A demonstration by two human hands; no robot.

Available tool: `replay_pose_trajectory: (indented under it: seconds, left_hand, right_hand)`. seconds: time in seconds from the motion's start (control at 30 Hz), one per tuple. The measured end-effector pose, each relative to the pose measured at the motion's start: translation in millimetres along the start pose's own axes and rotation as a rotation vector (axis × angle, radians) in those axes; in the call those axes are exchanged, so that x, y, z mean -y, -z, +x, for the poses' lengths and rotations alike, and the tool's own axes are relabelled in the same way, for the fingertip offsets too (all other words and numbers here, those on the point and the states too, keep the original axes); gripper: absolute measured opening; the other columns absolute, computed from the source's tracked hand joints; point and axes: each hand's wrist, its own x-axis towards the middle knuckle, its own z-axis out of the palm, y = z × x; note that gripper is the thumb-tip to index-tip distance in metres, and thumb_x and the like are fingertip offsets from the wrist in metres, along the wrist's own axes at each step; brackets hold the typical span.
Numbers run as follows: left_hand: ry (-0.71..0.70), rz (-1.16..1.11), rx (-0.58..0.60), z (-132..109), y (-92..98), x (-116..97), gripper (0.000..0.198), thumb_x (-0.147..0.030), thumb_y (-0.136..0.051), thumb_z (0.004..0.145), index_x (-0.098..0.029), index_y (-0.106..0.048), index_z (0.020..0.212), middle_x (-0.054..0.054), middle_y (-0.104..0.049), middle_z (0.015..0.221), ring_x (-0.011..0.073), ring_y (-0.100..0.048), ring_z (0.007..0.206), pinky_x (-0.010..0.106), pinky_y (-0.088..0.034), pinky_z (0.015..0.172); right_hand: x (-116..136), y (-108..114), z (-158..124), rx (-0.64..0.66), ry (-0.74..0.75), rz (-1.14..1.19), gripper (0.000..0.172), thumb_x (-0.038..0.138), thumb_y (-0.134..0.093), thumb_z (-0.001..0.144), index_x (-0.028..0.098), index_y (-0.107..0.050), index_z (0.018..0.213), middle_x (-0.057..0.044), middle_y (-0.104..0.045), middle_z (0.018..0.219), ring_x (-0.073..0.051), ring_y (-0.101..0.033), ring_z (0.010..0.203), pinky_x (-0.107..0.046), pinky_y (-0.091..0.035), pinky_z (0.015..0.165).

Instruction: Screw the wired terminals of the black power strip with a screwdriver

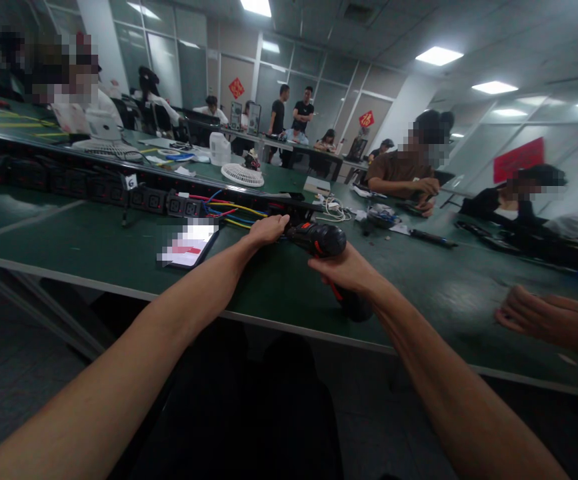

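My right hand [345, 268] is closed round the grip of a black and orange cordless drill [319, 239]. The drill's nose points left, close to the fingers of my left hand [269, 230]. My left hand is closed at the right end of a long black power strip [156, 200], and what lies in its fingers is hidden. Black sockets run along the strip, one spot bearing a white label marked 6 [131, 181]. Red, yellow and blue wires [233, 211] lie exposed beside my left hand.
A lit phone [189, 243] lies left of my left forearm on the green table [93, 250]. Another person's hand [543, 313] rests at the right. Beyond the strip are a white fan [243, 175], a white jug [219, 148] and pale cables [336, 210]. People sit across the table.
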Motion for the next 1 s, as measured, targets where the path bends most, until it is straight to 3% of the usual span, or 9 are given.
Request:
replay_pose_trajectory:
  seconds: [0.47, 0.7, 1.0]
  left_hand:
    - [0.014, 0.017, 0.014, 0.4, 0.5, -0.6, 0.063, -0.050, -0.014, 0.108, -0.020, -0.065, 0.128, 0.013, -0.067, 0.140, 0.0307, -0.063, 0.128, 0.041, -0.048, 0.106]
    - [0.025, -0.033, 0.004, -1.9, 2.4, -2.3, 0.069, -0.053, -0.011, 0.107, -0.018, -0.067, 0.127, 0.015, -0.067, 0.140, 0.0332, -0.063, 0.128, 0.045, -0.047, 0.107]
    - [0.026, -0.019, 0.007, -0.4, 1.9, -2.6, 0.067, -0.051, -0.012, 0.108, -0.018, -0.068, 0.126, 0.014, -0.068, 0.139, 0.0295, -0.063, 0.129, 0.039, -0.046, 0.108]
  right_hand:
    - [1.2, -0.2, -0.9, -0.006, -0.005, 0.014, 0.019, 0.011, -0.067, 0.075, 0.019, -0.058, 0.089, 0.004, -0.054, 0.054, -0.013, -0.052, 0.047, -0.025, -0.042, 0.045]
    - [-0.7, 0.8, 0.2, -0.002, -0.017, 0.011, 0.015, 0.014, -0.068, 0.074, 0.020, -0.057, 0.083, 0.002, -0.054, 0.055, -0.014, -0.053, 0.049, -0.027, -0.043, 0.047]
    - [0.0, 0.0, -0.3, -0.001, -0.003, 0.008, 0.016, 0.014, -0.067, 0.073, 0.020, -0.056, 0.083, 0.002, -0.053, 0.056, -0.015, -0.054, 0.051, -0.028, -0.043, 0.049]
